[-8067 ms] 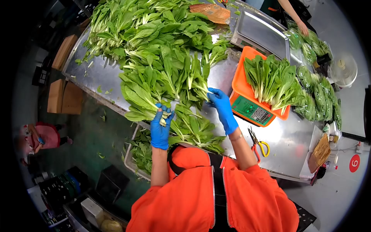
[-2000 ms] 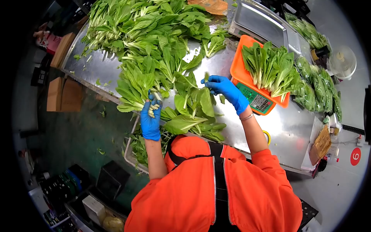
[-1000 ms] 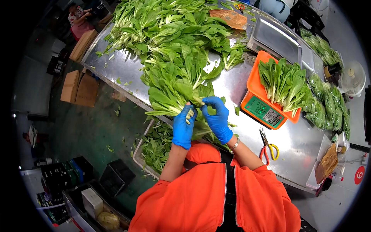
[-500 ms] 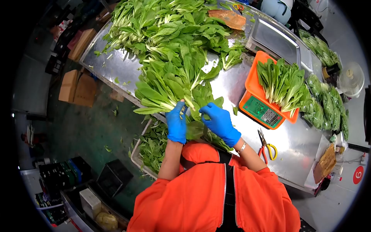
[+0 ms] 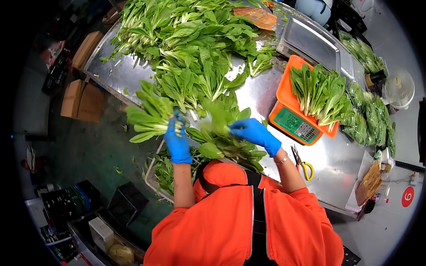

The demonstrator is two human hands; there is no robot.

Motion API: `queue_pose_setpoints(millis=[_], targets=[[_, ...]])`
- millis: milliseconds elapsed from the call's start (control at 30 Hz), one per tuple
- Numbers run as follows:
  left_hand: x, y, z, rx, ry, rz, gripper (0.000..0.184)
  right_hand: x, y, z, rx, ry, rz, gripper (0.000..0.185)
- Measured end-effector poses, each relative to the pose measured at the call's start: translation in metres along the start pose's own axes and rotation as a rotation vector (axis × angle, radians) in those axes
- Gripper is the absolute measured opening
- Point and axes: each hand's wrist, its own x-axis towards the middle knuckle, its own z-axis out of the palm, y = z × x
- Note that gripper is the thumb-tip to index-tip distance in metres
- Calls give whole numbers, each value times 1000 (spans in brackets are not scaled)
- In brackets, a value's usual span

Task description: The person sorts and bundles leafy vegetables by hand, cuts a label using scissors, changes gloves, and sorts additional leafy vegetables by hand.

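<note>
A bunch of leafy greens (image 5: 148, 116) is in my left hand (image 5: 178, 141), held by the stems past the table's front edge. My right hand (image 5: 257, 134), also in a blue glove, has its fingers pressed together around a blurred green leaf (image 5: 218, 119) over loose greens. Behind my hands a large heap of greens (image 5: 177, 35) covers much of the metal table (image 5: 330, 162). To the right, more greens (image 5: 317, 93) lie in the orange tray (image 5: 284, 88) of a scale (image 5: 296, 126) with a lit display.
Scissors (image 5: 303, 165) with red and yellow handles lie right of my right hand. A crate of leaves (image 5: 151, 177) stands below the table's front edge. Behind the orange scale is a flat metal scale (image 5: 310, 40); bagged greens (image 5: 372, 115) lie at the right. A person (image 5: 313, 9) stands at the far side.
My left hand has moved left with its bunch, away from my right hand. A leaf now shows blurred at my right fingers. The view has shifted slightly.
</note>
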Motion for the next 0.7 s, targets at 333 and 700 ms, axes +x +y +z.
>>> queue_pose_setpoints(millis=[333,700], targets=[[-8,-11,-9,-385,-193,-279,30,111,-10,-1,-270,269,279,57],[2,-23,-6,-292,-163,-288,19,62,19,-10,884,283,60,20]])
